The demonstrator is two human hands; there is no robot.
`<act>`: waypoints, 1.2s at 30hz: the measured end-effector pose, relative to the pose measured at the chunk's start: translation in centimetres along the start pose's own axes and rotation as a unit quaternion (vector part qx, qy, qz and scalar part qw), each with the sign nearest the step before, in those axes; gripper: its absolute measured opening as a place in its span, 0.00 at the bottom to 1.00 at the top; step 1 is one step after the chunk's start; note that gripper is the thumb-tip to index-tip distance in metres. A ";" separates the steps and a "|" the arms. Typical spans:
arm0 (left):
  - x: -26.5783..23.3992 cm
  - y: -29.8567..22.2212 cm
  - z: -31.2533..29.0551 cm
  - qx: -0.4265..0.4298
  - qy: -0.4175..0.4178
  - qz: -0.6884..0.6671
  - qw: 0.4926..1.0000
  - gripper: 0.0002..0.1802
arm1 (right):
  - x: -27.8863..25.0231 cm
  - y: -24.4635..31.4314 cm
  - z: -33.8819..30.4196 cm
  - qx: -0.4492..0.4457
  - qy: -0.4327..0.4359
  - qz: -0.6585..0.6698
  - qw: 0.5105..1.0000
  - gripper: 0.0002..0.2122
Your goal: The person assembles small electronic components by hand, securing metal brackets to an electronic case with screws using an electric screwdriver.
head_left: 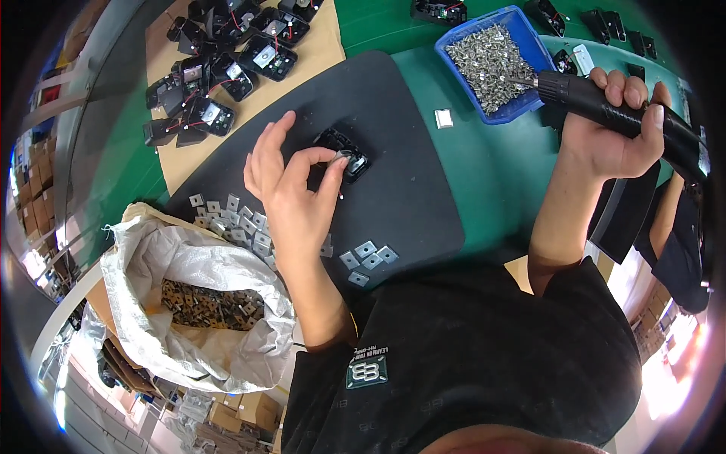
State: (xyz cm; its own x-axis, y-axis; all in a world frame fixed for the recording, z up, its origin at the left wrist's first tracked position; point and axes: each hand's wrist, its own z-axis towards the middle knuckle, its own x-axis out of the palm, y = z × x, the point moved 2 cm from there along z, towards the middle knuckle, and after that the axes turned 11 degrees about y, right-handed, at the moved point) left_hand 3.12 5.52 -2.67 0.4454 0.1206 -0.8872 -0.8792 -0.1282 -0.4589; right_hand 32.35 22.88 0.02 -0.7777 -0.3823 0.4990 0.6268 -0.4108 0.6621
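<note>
My left hand (293, 189) pinches a small silvery metal piece (344, 154) between thumb and forefinger, its other fingers spread. The piece is at a small black plastic housing (360, 163) on the dark mat; fingertips partly cover both. My right hand (612, 144) is wrapped round a black electric screwdriver (582, 97), held nearly level. The screwdriver's tip points left over a blue bin (532, 34) full of silvery screws (484, 64). Whether a screw sits on the tip is too small to tell. Square metal plates with holes (249, 225) lie beside my left wrist.
Several black housings with red wires (265, 57) crowd a cardboard sheet (321, 45) at far left. A white woven sack (125, 280) of small metal parts stands near left. More plates (370, 261) lie at the mat's near edge. Another person's arm (665, 208) shows at right.
</note>
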 end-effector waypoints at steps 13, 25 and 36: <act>0.2 0.7 1.4 -0.037 0.091 -0.143 0.985 0.26 | 0.0 -0.2 -0.5 0.010 -0.029 -0.027 0.999 0.16; 0.4 0.2 1.4 -0.004 0.092 -0.101 0.991 0.13 | 0.3 -0.2 -0.3 0.017 -0.021 -0.009 1.000 0.16; 0.3 -2.4 2.0 0.083 -0.029 -0.075 0.993 0.20 | 2.8 1.2 -0.6 0.053 0.029 0.085 0.995 0.13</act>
State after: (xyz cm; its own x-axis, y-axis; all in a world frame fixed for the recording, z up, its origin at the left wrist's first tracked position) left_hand 5.01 7.83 -1.76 0.5670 0.1824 -0.8033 -0.8218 0.0593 -0.5667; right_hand 30.94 20.85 1.84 -0.6547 -0.4871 0.5780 0.7382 -0.2474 0.6276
